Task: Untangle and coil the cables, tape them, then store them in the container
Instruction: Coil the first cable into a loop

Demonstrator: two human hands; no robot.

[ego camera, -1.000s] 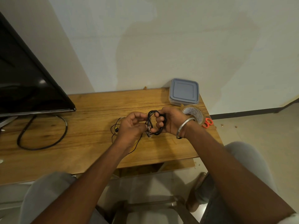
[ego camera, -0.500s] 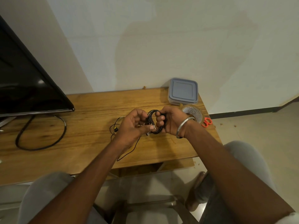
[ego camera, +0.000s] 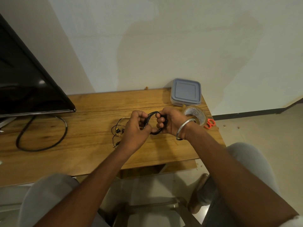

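my right hand (ego camera: 170,122) is hooked through the black cable coil (ego camera: 150,117), fingers curled inside the loops so they can't spring apart, while my left hand (ego camera: 136,128) pinches the coil's 9 o'clock side, probably to tidy the end. the two hands are close together over the table (ego camera: 91,112). the tape roll (ego camera: 196,114) sits at 3 o'clock of my right hand, handy for binding, and the lidded container (ego camera: 186,92) is at 1 o'clock. a thin tangled cable (ego camera: 117,130) lies at 9 o'clock, untouched.

Black cable coil (ego camera: 153,122) held above table; container (ego camera: 186,92) lidded.
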